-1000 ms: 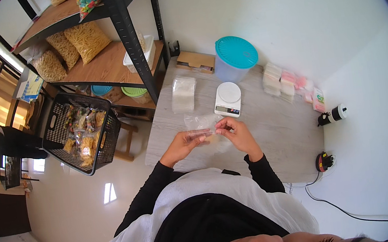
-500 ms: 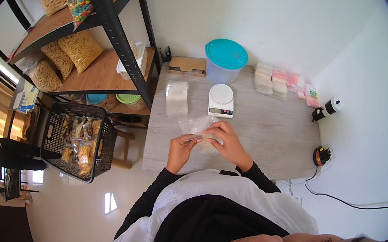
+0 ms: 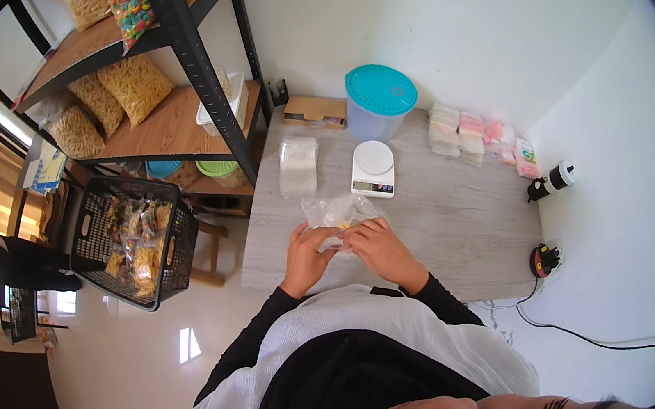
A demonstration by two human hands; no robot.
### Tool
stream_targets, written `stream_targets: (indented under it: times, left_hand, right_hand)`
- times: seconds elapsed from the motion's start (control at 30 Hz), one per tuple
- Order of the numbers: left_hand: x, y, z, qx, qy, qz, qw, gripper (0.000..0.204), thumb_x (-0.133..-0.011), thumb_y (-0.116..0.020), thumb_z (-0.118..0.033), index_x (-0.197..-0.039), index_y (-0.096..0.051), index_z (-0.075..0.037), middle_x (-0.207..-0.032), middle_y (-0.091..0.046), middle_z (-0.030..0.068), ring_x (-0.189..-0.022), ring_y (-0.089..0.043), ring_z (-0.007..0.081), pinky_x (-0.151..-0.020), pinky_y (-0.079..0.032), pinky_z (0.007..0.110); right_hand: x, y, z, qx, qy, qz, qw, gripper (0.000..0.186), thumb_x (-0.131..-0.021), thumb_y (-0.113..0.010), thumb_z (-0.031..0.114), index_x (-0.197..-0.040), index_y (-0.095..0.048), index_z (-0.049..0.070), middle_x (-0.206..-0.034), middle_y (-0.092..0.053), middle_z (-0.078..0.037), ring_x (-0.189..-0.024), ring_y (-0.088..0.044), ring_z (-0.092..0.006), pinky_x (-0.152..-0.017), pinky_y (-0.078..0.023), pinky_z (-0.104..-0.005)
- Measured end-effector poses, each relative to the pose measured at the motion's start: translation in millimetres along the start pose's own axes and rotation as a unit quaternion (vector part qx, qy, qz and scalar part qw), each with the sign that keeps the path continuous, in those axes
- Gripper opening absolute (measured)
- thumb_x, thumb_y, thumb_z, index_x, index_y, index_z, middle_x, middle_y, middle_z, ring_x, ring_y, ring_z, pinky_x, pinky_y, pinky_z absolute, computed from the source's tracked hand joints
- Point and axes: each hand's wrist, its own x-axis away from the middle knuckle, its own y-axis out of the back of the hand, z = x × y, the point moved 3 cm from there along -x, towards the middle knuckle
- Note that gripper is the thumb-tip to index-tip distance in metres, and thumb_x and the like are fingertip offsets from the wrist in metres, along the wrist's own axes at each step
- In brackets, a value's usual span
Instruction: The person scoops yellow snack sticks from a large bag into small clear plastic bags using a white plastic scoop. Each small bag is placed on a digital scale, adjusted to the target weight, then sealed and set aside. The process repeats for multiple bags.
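Left hand point(image 3: 306, 259): grip closed, thumb and fingers clamped on the near edge of a clear plastic bag point(image 3: 323, 210). Right hand point(image 3: 383, 248): grip closed on the same bag, fingers bunched together at its near edge; exact thumb contact hidden. Small yellow patch shows at the bag between the hands; can't tell what it is.

Pose: hands close together, backs up, fingertips turned in toward each other. Forearms in black sleeves angle in from either side of the torso, wrists at the near side of the tabletop point(image 3: 463, 228).

Bag is over the near part of the tabletop, its loose clear part spread out beyond the fingers, just short of the white digital scale point(image 3: 372, 160). Can't tell whether it touches the tabletop.

Around: stack of clear bags point(image 3: 299, 167) left of the scale; blue tub with teal lid point(image 3: 381, 91) behind the scale; flat brown cardboard box point(image 3: 315, 112) left of the tub; pink and white packs point(image 3: 471, 136) by the wall, right of the tub. Black perforated basket point(image 3: 175, 276) with bagged snacks point(image 3: 141, 258) in it, well left of the hands.
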Motion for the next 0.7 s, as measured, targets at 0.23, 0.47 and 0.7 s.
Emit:
stream_targets:
  times: [0.23, 0.47, 0.7]
  left_hand:
    - [-16, 29, 4, 0.182, 0.036, 0.322, 0.928, 0.093, -0.071, -0.089, -0.020, -0.148, -0.039, -0.004, -0.144, -0.050, 0.0126, -0.135, -0.045, 0.0239, -0.113, -0.035, 0.038]
    - [-16, 13, 11, 0.286, 0.064, 0.428, 0.855, 0.091, -0.066, -0.091, -0.016, -0.142, -0.043, -0.001, -0.139, -0.050, 0.0116, -0.132, -0.043, 0.0233, -0.115, -0.027, 0.036]
    - [-12, 11, 35, 0.362, 0.081, 0.200, 0.907, 0.063, -0.069, -0.090, -0.015, -0.122, -0.056, -0.005, -0.112, -0.058, 0.0043, -0.105, -0.054, 0.0170, -0.100, -0.042, 0.033]
  right_hand:
    - [8, 2, 5, 0.004, 0.042, 0.095, 0.995, 0.004, -0.088, -0.059, 0.008, -0.091, -0.061, 0.009, -0.124, -0.061, -0.004, -0.118, -0.055, -0.0202, -0.106, -0.034, -0.0396]
    - [-5, 11, 20, -0.111, 0.092, 0.079, 0.986, 0.009, -0.086, -0.063, 0.008, -0.095, -0.064, 0.007, -0.117, -0.064, -0.008, -0.117, -0.057, -0.0267, -0.108, -0.037, -0.0402]
    - [13, -1, -75, -0.284, -0.211, -0.174, 0.919, 0.011, -0.090, -0.068, 0.012, -0.097, -0.066, 0.004, -0.109, -0.065, -0.012, -0.104, -0.061, -0.0294, -0.091, -0.048, -0.0379]
